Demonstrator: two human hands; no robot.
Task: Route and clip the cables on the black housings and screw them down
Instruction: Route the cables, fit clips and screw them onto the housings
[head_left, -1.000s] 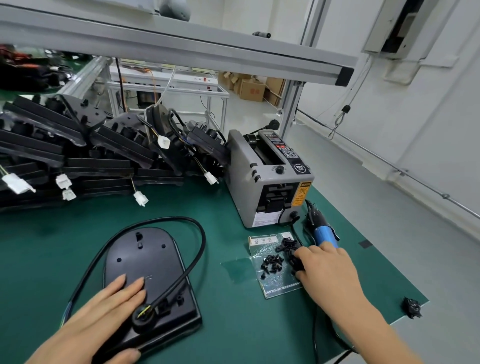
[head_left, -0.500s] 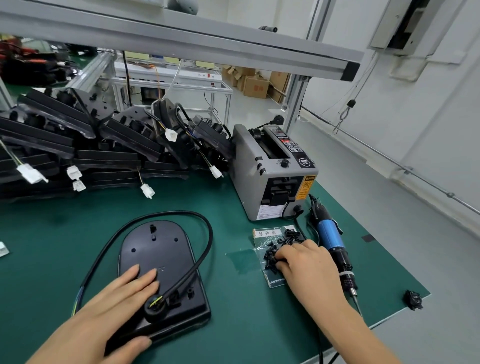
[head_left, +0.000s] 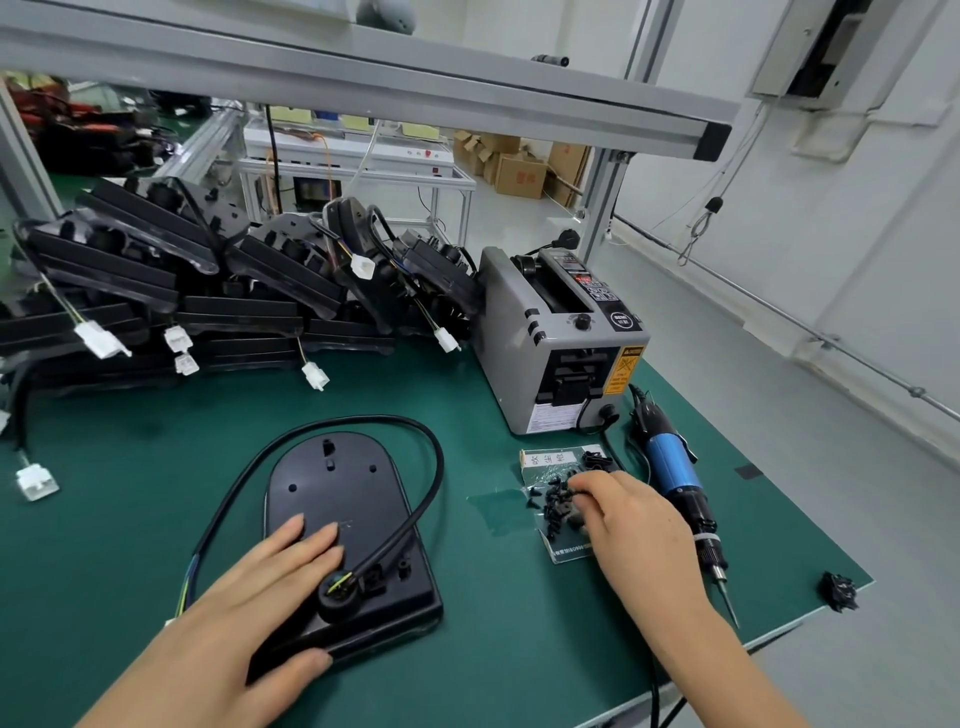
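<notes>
A black housing (head_left: 332, 488) lies flat on the green mat in front of me. Its black cable (head_left: 436, 467) runs from a round grommet (head_left: 337, 592) in a loop round the housing's far end, ending in coloured wires at the left. My left hand (head_left: 249, 608) rests on the housing's near end, fingers straight on top and thumb at the front edge. To the right, my right hand (head_left: 639, 530) reaches into a pile of small black screws and clips (head_left: 558, 506) on a clear bag, its curled fingertips pinching one small black part.
A blue electric screwdriver (head_left: 670, 467) lies just right of my right hand, tip toward me. A grey tape dispenser (head_left: 540, 338) stands behind it. Stacked black housings (head_left: 182, 291) with white connectors fill the back left. A loose black part (head_left: 839, 592) sits near the mat's right edge.
My right hand has moved left from beside the screwdriver into the pile of small parts and its fingers have curled. My left hand stays on the housing.
</notes>
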